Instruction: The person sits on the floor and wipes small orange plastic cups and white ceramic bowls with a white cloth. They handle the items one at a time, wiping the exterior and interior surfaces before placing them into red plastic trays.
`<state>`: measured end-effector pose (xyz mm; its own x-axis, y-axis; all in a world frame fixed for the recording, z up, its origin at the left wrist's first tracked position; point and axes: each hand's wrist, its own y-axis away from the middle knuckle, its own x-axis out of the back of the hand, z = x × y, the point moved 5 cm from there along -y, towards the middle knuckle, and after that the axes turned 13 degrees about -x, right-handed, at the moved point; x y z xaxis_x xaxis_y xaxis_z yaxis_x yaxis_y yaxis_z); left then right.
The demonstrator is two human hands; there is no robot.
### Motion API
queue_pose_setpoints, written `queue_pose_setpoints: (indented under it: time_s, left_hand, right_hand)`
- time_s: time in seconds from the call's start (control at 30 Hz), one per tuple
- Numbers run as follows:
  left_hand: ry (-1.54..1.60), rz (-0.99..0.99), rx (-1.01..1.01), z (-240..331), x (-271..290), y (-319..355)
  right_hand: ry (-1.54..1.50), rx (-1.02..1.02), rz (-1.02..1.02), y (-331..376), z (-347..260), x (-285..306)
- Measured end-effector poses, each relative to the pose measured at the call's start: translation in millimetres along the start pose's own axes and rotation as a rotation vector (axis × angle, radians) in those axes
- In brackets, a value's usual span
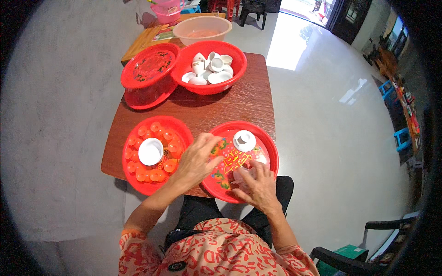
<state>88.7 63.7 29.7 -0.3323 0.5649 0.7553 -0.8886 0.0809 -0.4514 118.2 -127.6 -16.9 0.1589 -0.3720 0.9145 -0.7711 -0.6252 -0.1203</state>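
Over the left rim of a round red tray (275, 170) with yellow and floral decoration, my left hand (195, 161) hangs open, thumb and fingers apart and holding nothing. My right hand (260, 188) reaches into the same tray, its fingers bent down around a pale, crumpled, partly see-through thing (238, 178) whose kind I cannot make out. A white lid-like piece with a knob (244, 140) lies at this tray's far side. Left of it, a second red tray (130, 183) bears a ring of several orange translucent cups (170, 165) around a white bowl (150, 152).
Farther back on the brown table (221, 109), a red basin (198, 48) holds several white cups and bowls (216, 65). Beside it sits a red patterned tray (154, 66) on another red vessel. A pale basin (202, 28) stands behind. A black-armed chair (340, 261) is at the lower right.
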Motion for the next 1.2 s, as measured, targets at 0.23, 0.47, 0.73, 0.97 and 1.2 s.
queue_pose_setpoints:
  time_s: [0.23,0.47,0.73,0.97,1.2]
  left_hand:
    - [0.105,0.02,0.06,-18.6,-57.0,-17.4]
    - [0.206,-0.026,0.178,-20.7,-68.4,0.2]
    - [0.726,0.093,0.428,-35.3,-79.8,24.7]
    - [1.254,0.283,0.71,-29.6,-90.4,21.2]
    - [1.227,0.392,0.527,-15.0,-100.7,20.7]
  right_hand:
    - [-0.339,0.027,0.336,-20.5,12.9,11.8]
    - [-0.164,-0.046,0.42,-89.5,18.4,17.3]
    - [0.004,-0.107,0.306,-101.4,23.0,-27.3]
    - [-0.435,-0.056,0.363,-88.7,17.7,-1.8]
    - [-0.753,0.029,0.353,-56.6,-14.5,15.0]
